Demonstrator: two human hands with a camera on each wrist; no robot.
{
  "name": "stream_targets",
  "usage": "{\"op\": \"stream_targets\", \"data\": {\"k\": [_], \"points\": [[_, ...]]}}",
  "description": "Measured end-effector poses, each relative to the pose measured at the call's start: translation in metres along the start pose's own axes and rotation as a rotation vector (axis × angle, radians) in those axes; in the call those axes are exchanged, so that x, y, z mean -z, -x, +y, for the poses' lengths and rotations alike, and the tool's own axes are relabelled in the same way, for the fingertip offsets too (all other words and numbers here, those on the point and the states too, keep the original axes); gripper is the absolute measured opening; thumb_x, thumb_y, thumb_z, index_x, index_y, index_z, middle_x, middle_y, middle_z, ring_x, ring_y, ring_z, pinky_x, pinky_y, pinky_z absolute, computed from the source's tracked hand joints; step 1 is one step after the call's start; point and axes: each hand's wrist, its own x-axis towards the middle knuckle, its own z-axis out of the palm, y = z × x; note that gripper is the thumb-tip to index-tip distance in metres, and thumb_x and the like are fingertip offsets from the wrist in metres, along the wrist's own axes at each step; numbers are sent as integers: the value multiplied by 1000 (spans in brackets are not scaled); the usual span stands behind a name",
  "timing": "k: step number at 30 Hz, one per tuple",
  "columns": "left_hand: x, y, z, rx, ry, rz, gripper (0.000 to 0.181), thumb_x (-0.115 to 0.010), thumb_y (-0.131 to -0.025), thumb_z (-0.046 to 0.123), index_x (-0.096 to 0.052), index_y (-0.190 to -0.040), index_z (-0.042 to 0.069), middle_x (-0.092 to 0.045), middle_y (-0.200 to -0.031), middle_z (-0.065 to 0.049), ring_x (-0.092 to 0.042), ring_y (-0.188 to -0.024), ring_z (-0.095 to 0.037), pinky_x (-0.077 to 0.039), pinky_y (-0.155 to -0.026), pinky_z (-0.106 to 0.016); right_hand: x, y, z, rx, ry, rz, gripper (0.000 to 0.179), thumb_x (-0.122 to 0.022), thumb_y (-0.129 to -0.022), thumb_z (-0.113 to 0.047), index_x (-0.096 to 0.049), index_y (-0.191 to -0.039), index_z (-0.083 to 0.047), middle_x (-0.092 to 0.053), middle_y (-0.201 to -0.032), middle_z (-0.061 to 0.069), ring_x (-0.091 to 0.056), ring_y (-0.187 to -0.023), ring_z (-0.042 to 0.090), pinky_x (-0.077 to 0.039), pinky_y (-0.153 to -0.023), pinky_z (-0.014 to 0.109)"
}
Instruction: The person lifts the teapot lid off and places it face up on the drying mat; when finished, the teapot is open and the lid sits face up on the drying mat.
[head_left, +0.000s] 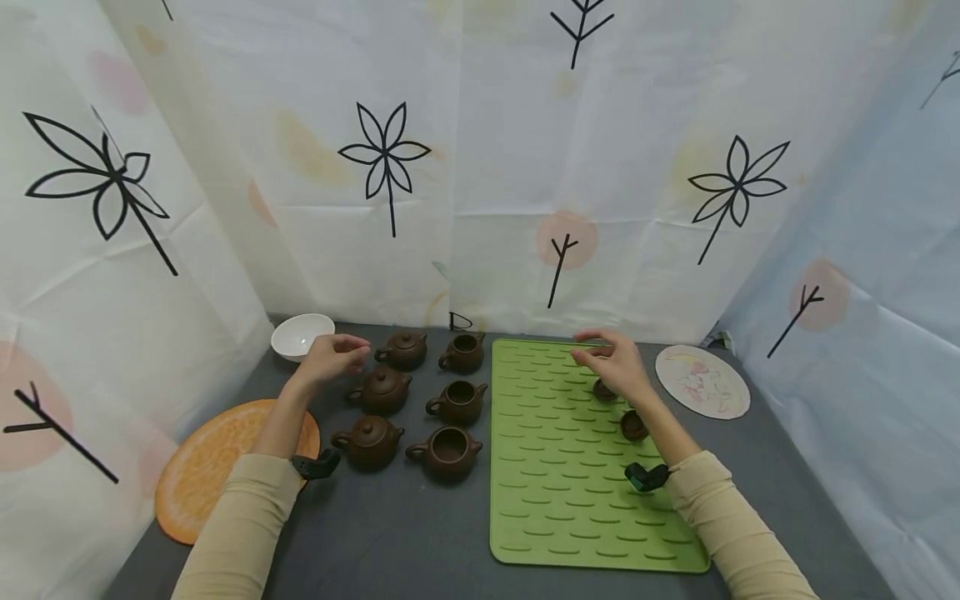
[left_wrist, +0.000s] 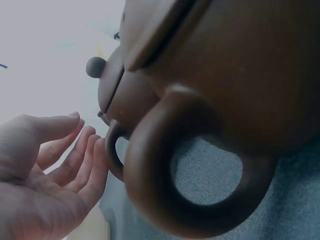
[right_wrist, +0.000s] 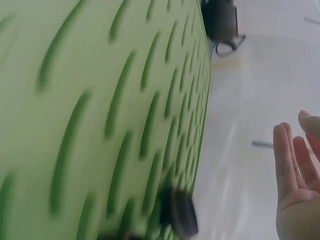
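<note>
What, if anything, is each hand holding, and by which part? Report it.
Nothing is held: the left hand is empty near a lidded teapot, the right hand empty near the green mat.

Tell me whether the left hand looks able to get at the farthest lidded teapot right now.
Probably yes: the left hand looks empty and hovers just beside the farthest lidded teapot, whose handle points toward that hand, and nothing appears to stand between them.
</note>
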Motion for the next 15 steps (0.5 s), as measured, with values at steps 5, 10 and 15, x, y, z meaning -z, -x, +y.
{"op": "stream_targets", "data": {"k": [5, 10, 15], "points": [[1, -4, -5, 29, -14, -10, 45, -64, -111, 22, -63, -143, -9, -68, -137, -31, -76, -105, -20, -67, -93, -34, -23, -12, -14, 48, -58, -33, 33, -75, -103, -10, -71, -134, 1, -70, -134, 29, -82, -97, 20, -62, -82, 19], [0, -7, -6, 56, -35, -8, 44, -65, -111, 23, -64, -143, -7, -68, -139, -29, -75, -110, -29, -67, -90, -31, -43, -21, -31, 50, -99, -61, 31, -76, -103, -12, -72, -132, -3, -70, -133, 29, -82, -99, 24, -63, -83, 24], [-1, -9, -6, 46, -57, -5, 42, -65, -110, 22, -66, -141, -7, -69, -138, -29, -75, -114, -33, -67, -92, -34, -63, -34, -47, 57, -132, -83, 29, -76, -103, -12, -73, -130, -2, -72, -131, 27, -82, -101, 34, -67, -92, 50]]}}
